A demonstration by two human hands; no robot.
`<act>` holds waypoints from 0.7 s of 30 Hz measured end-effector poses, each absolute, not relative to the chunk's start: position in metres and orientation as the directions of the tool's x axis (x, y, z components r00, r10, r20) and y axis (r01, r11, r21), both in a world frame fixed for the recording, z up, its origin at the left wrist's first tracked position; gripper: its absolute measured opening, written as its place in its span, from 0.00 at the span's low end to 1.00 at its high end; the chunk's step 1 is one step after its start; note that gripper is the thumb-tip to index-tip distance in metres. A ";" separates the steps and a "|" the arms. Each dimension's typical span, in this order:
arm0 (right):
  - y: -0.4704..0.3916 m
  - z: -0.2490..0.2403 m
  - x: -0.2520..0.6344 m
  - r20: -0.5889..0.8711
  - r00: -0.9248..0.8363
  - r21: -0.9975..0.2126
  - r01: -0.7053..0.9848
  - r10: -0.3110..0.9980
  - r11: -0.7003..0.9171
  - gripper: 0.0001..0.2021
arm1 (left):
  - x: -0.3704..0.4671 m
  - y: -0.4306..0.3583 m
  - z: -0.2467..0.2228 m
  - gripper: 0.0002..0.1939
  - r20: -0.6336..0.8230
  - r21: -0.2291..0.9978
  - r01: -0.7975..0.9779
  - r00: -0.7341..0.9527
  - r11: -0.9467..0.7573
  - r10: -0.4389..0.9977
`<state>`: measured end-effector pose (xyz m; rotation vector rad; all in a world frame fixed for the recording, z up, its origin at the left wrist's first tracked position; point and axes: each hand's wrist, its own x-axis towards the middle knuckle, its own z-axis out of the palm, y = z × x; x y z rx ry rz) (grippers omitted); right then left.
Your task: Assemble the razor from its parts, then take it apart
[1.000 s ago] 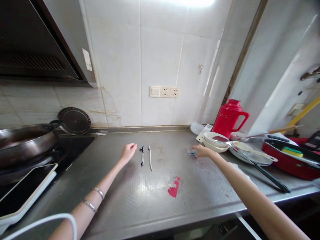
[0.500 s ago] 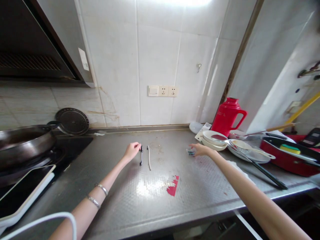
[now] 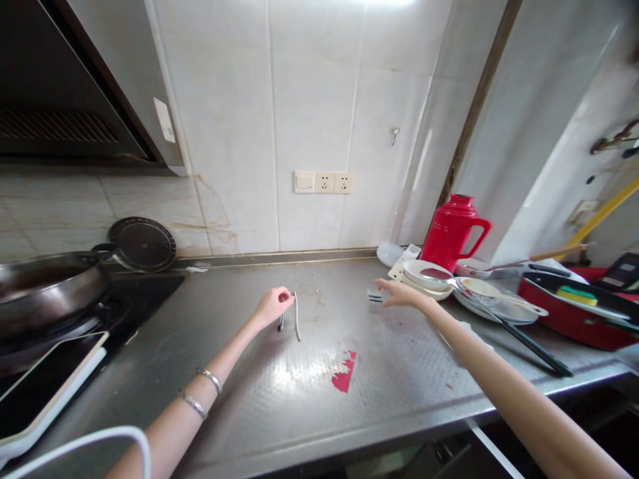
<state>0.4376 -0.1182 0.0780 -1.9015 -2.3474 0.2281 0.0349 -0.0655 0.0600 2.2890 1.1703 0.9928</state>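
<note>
My left hand (image 3: 272,307) is closed in a pinch at the upper end of a short white cord (image 3: 298,322), which lies lengthwise on the steel counter. Under that hand, partly covered, is a slim black strip or cord (image 3: 280,324) with a shiny lower end. My right hand (image 3: 401,293) reaches in from the right with its fingers apart. At its fingertips a small clear packet with dark stripes (image 3: 375,297) lies on the counter; what it contains is too small to tell.
A torn red patch (image 3: 344,374) marks the counter (image 3: 239,412). To the right stand bowls (image 3: 428,286), a red thermos (image 3: 452,233), a black-handled utensil (image 3: 536,349) and a red pan (image 3: 564,316). At left are a steel pan (image 3: 50,283) and a white-edged device (image 3: 54,386).
My left hand has shifted right, from the black strip to the top of the white cord. My right hand's fingers have spread from the packet, which now lies flatter.
</note>
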 end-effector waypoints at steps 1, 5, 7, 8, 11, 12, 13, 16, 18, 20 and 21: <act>-0.119 0.083 0.431 0.012 -0.233 -0.190 0.954 0.972 0.231 0.34 | 0.040 -0.069 0.062 0.11 0.435 0.556 0.557 0.438 -0.617 0.787; -0.129 0.104 0.391 0.092 -0.338 -0.189 0.918 0.937 0.349 0.36 | 0.061 -0.087 0.069 0.16 0.458 0.371 0.587 0.559 -0.720 0.692; -0.136 0.114 0.368 0.111 -0.372 -0.174 0.906 0.922 0.386 0.36 | 0.071 -0.096 0.073 0.21 0.420 0.315 0.595 0.611 -0.739 0.671; -0.140 0.118 0.357 0.124 -0.392 -0.161 0.899 0.912 0.408 0.36 | 0.075 -0.100 0.075 0.23 0.405 0.294 0.599 0.628 -0.745 0.665; -0.150 0.127 0.328 0.140 -0.453 -0.141 0.871 0.881 0.470 0.37 | 0.085 -0.109 0.079 0.29 0.386 0.243 0.589 0.670 -0.771 0.634; -0.153 0.129 0.320 0.145 -0.476 -0.138 0.859 0.868 0.494 0.37 | 0.087 -0.112 0.081 0.30 0.387 0.230 0.587 0.677 -0.776 0.627; -0.156 0.130 0.313 0.149 -0.497 -0.136 0.846 0.855 0.516 0.37 | 0.089 -0.114 0.081 0.32 0.389 0.221 0.587 0.680 -0.779 0.622; -0.161 0.132 0.297 0.158 -0.545 -0.134 0.814 0.823 0.565 0.38 | 0.091 -0.118 0.082 0.34 0.391 0.207 0.596 0.677 -0.776 0.624; -0.163 0.131 0.291 0.163 -0.564 -0.140 0.799 0.810 0.584 0.38 | 0.092 -0.119 0.081 0.34 0.387 0.211 0.597 0.676 -0.774 0.627; -0.164 0.130 0.286 0.166 -0.580 -0.150 0.784 0.797 0.602 0.38 | 0.091 -0.119 0.080 0.31 0.382 0.220 0.595 0.677 -0.773 0.629; -0.164 0.129 0.285 0.166 -0.584 -0.154 0.780 0.795 0.606 0.38 | 0.091 -0.119 0.079 0.29 0.381 0.226 0.593 0.676 -0.772 0.631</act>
